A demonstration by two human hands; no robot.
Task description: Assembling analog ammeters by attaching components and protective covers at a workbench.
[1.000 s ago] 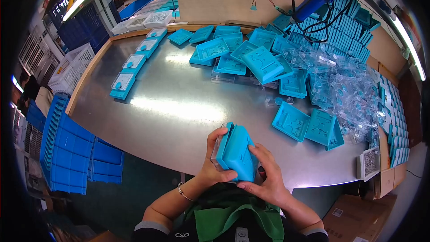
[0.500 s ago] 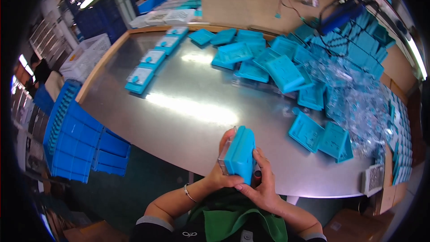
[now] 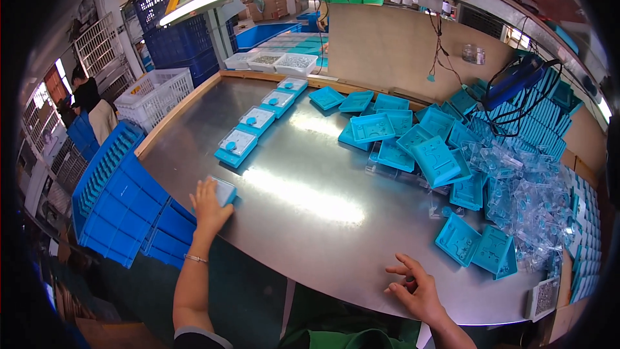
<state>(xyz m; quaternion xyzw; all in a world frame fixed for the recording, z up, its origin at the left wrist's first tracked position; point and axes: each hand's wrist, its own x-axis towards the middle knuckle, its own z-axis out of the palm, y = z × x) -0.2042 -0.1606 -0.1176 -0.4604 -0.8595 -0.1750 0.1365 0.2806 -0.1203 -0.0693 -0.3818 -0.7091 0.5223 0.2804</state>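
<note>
My left hand is at the table's left edge, fingers and thumb around a turquoise plastic box with a clear cover. The box rests on the metal table, partly hidden by the hand. Beyond it runs a row of similar boxes with clear covers and round turquoise knobs. My right hand hovers over the near edge of the table, index finger and thumb apart. Its other fingers curl around a small dark reddish thing, mostly hidden. Right of this hand lie open turquoise trays.
More turquoise trays are heaped at the back. Clear plastic covers pile up at the right, beside stacked turquoise parts. A small white bin stands at the near right corner. Blue crates stand left of the table.
My left hand has carried the turquoise box from in front of me to the table's left edge. My right hand has let go of it and moved right. The view has shifted.
</note>
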